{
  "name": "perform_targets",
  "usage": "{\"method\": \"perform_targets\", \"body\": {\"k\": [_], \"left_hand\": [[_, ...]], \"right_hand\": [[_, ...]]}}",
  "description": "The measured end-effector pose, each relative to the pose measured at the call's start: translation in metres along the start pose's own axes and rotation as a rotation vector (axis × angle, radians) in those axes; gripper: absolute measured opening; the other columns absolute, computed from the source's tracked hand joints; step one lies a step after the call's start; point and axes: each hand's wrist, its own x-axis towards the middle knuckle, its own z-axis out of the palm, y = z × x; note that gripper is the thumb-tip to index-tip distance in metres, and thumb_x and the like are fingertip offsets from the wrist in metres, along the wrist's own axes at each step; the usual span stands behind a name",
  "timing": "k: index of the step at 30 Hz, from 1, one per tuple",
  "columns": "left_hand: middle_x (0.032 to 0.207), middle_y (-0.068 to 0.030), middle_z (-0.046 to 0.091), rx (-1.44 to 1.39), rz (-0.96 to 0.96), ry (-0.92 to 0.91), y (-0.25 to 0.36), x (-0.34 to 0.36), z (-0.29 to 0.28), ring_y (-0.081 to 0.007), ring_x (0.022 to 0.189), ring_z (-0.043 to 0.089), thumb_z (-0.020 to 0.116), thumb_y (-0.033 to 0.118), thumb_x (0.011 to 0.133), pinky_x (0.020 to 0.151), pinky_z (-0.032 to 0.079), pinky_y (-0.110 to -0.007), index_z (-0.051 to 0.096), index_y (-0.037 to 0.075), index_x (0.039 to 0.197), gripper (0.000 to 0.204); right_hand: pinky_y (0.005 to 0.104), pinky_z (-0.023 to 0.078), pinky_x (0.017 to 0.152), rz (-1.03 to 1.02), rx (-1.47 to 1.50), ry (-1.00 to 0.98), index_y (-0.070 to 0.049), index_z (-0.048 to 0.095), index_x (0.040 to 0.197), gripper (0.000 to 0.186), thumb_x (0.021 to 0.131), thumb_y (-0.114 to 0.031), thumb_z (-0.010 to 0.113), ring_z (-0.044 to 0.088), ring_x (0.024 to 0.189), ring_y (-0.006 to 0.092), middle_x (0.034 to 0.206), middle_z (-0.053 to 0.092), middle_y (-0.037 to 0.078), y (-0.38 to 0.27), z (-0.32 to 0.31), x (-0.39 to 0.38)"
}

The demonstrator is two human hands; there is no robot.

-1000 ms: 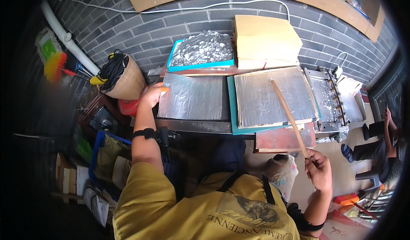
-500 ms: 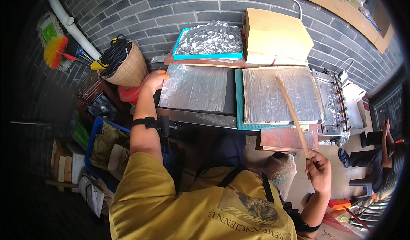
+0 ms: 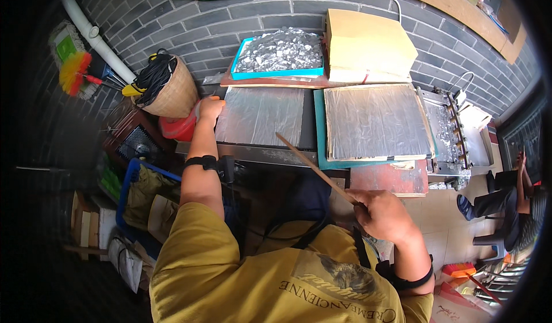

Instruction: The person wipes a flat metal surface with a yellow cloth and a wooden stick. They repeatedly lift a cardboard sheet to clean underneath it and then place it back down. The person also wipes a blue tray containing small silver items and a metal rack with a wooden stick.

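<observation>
A thin wooden stick is gripped at its near end by my right hand. It slants up and left, its tip at the front edge of a wrinkled silver foil sheet on a dark board. My left hand is at the left edge of that sheet, fingers curled; what they hold, if anything, I cannot make out. To the right, a second foil sheet tops a stack of papers on a teal corrugated board.
Behind the sheets stand a blue tray heaped with silver scraps and a thick yellowish paper stack. A wicker basket with black cable and a red basin sit left. Metal equipment is at right; another person sits beyond.
My right hand has swung left, bringing the stick from over the right-hand foil sheet to the front of the left-hand one. My left hand has curled and shifted slightly left.
</observation>
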Motion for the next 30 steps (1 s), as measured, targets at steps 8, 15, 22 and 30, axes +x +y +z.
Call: {"method": "perform_targets", "body": {"k": [8,15,22,30], "left_hand": [[0.094,-0.0136,0.067,-0.473,0.014,-0.633,0.089,-0.117,0.040,-0.0201,0.083,0.067,0.062,0.012,0.087,0.077,0.055,-0.031,0.061,-0.003,0.108,0.025],[0.103,-0.0137,0.065,-0.268,-0.092,-1.168,0.126,-0.202,0.089,-0.0207,0.094,0.065,0.057,0.013,0.093,0.082,0.053,-0.030,0.061,-0.001,0.106,0.020],[0.095,-0.0088,0.065,-0.316,0.185,-0.795,0.125,-0.208,0.098,-0.0130,0.081,0.063,0.055,0.007,0.091,0.070,0.050,-0.024,0.061,-0.001,0.109,0.020],[0.133,-0.0180,0.049,0.185,0.964,-0.493,0.162,-0.253,0.085,-0.0367,0.119,0.050,0.061,0.029,0.090,0.099,0.042,-0.041,0.057,0.014,0.127,0.040]], "right_hand": [[0.0380,0.051,0.070,0.178,0.258,0.143,-0.001,0.060,0.115,0.038,0.078,0.000,0.057,0.064,0.075,0.0346,0.087,0.065,0.023,0.006,-0.011,-0.017],[0.0201,0.041,0.058,0.282,0.405,0.251,0.004,0.057,0.119,0.036,0.084,0.011,0.052,0.051,0.067,0.0042,0.076,0.059,0.000,0.012,-0.022,-0.043],[0.0197,0.032,0.047,0.310,0.422,0.489,0.006,0.058,0.118,0.033,0.085,0.007,0.053,0.040,0.048,0.0026,0.058,0.048,-0.004,0.034,-0.022,-0.079],[0.0178,0.031,0.042,0.408,0.532,0.592,0.004,0.054,0.123,0.035,0.089,0.003,0.049,0.039,0.044,0.0019,0.061,0.050,-0.003,0.056,-0.022,-0.119]]}}
